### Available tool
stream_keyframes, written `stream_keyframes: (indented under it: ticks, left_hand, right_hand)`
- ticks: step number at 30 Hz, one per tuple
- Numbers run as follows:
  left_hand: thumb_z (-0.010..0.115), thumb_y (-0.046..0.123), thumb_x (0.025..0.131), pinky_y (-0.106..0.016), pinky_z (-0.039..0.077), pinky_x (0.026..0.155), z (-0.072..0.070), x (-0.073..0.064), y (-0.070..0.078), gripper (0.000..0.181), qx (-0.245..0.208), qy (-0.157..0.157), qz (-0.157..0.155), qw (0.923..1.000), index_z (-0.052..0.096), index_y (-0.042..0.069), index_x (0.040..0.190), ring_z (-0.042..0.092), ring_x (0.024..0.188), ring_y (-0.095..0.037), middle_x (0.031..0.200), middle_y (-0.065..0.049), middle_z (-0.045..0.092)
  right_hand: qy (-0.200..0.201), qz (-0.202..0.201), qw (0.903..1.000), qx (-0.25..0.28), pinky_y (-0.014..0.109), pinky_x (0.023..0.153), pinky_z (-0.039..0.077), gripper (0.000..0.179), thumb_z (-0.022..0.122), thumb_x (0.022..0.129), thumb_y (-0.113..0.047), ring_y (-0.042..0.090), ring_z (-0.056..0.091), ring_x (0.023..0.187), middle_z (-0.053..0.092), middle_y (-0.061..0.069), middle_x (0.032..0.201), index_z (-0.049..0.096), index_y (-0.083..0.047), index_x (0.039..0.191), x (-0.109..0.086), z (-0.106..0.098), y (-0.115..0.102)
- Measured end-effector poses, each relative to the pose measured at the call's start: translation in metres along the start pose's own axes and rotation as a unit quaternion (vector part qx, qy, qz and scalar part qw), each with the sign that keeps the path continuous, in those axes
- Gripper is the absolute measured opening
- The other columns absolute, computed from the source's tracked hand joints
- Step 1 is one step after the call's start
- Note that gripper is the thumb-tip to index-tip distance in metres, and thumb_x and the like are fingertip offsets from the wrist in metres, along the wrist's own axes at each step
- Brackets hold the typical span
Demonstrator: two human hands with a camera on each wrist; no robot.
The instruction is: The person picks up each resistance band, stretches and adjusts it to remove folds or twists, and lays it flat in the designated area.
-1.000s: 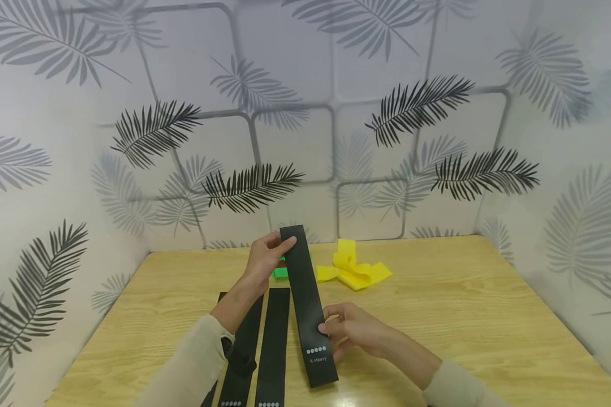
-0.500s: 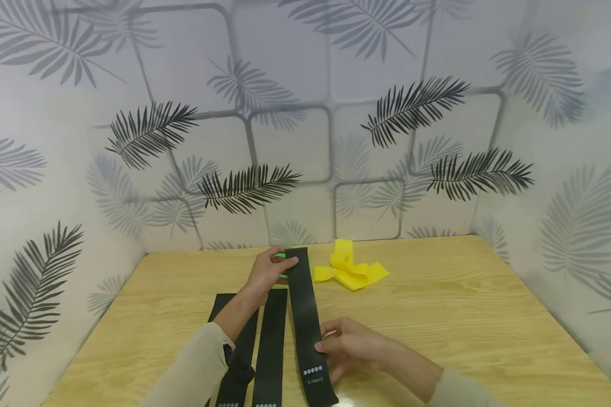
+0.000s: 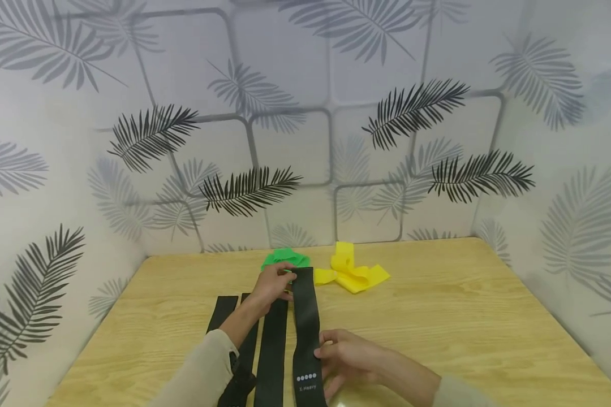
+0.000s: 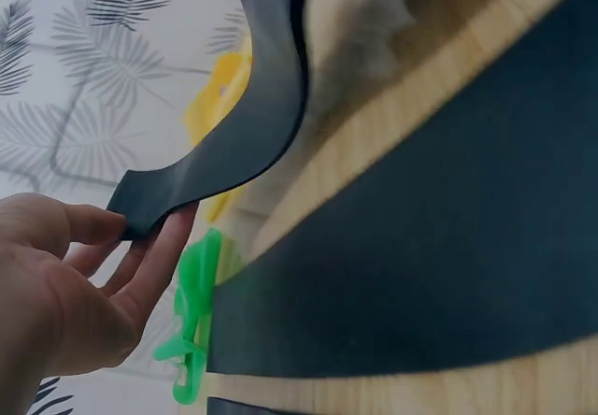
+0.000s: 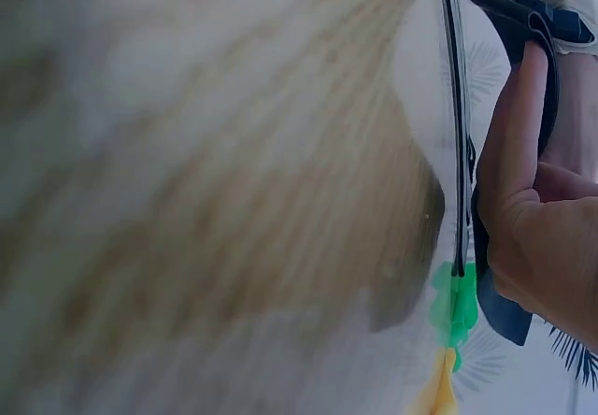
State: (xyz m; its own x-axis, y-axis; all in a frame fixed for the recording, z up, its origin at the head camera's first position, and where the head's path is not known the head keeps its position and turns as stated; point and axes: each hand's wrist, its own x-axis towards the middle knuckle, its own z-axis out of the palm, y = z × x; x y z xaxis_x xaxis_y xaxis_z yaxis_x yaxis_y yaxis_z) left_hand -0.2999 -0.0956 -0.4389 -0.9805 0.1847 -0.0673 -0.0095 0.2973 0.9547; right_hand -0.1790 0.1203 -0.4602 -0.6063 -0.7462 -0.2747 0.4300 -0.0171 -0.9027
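A black resistance band (image 3: 305,319) marked "X-Heavy" hangs between both hands, slightly above the table. At its far end, my left hand (image 3: 272,284) pinches it between thumb and fingers; the left wrist view shows the band (image 4: 224,144) curving away from that grip. My right hand (image 3: 353,360) holds the right edge near the printed end, its thumb on top and fingers partly hidden underneath. To the left, three more black bands lie side by side: a near one (image 3: 272,353), a middle one (image 3: 249,339) and an outer one (image 3: 225,310), partly covered by my left forearm.
Behind my left hand sits a bunched green band (image 3: 287,257). A crumpled yellow band (image 3: 353,274) lies right of it, towards the back. The wooden table (image 3: 463,316) meets a leaf-patterned wall (image 3: 300,147) at its rear edge.
Both hands have lowered the X-Heavy band towards the table, and it has turned straighter, parallel to the others. More of the green band now shows behind my left hand.
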Motion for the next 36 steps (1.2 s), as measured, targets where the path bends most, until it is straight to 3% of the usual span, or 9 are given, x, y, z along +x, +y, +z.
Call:
stream_keyframes:
  ticks: [4,11,17,25,30,36]
  left_hand:
    - [0.060,0.004,0.104,-0.043,0.064,0.072,0.001,-0.002,-0.006,0.027,0.058,-0.001,0.039,0.9976,0.068,0.000,0.129,0.069,0.092,-0.030,0.120,-0.023,0.063]
    - [0.069,0.003,0.099,-0.043,0.060,0.080,-0.002,-0.002,-0.008,0.016,0.182,0.009,0.099,0.9783,0.075,0.007,0.113,0.070,0.098,-0.029,0.107,-0.011,0.073]
    - [0.071,-0.001,0.095,-0.042,0.060,0.080,-0.002,0.002,-0.013,0.012,0.202,0.007,0.111,0.9729,0.075,0.005,0.106,0.069,0.096,-0.027,0.100,-0.007,0.073]
    - [0.073,-0.001,0.094,-0.037,0.059,0.074,-0.002,0.007,-0.022,0.013,0.222,0.003,0.117,0.9679,0.076,0.003,0.106,0.068,0.090,-0.024,0.098,-0.007,0.072]
    - [0.073,0.000,0.095,-0.040,0.060,0.079,0.001,0.009,-0.027,0.016,0.256,0.009,0.124,0.9587,0.080,0.007,0.108,0.069,0.101,-0.028,0.105,-0.007,0.075]
    - [0.075,0.000,0.093,-0.043,0.060,0.082,0.002,0.009,-0.027,0.013,0.294,0.000,0.142,0.9452,0.080,0.006,0.103,0.069,0.099,-0.028,0.100,-0.007,0.075]
  right_hand:
    - [0.008,0.005,0.9999,-0.006,0.040,0.070,0.065,0.009,0.051,0.105,-0.007,0.024,0.075,0.088,0.075,0.015,0.108,0.049,-0.006,0.114,0.001,0.004,0.002]
    - [0.040,0.040,0.9984,-0.007,0.033,0.066,0.064,0.016,0.057,0.100,-0.006,0.018,0.071,0.080,0.073,0.010,0.098,0.048,-0.009,0.113,0.001,0.010,0.008]
    - [0.034,0.039,0.9986,-0.010,0.029,0.064,0.063,0.027,0.061,0.096,-0.007,0.018,0.069,0.081,0.071,0.012,0.102,0.047,-0.006,0.119,0.000,0.010,0.008]
    - [0.042,0.041,0.9982,-0.011,0.027,0.061,0.062,0.025,0.062,0.096,-0.005,0.016,0.067,0.076,0.068,0.009,0.095,0.045,-0.010,0.114,0.002,0.014,0.010]
    - [0.053,0.040,0.9978,-0.005,0.027,0.061,0.062,0.025,0.062,0.097,-0.005,0.016,0.067,0.076,0.069,0.007,0.093,0.045,-0.010,0.115,0.002,0.017,0.010]
    - [0.053,0.032,0.9981,-0.001,0.026,0.059,0.061,0.026,0.063,0.097,-0.003,0.015,0.066,0.073,0.068,0.006,0.087,0.044,-0.011,0.113,0.002,0.022,0.010]
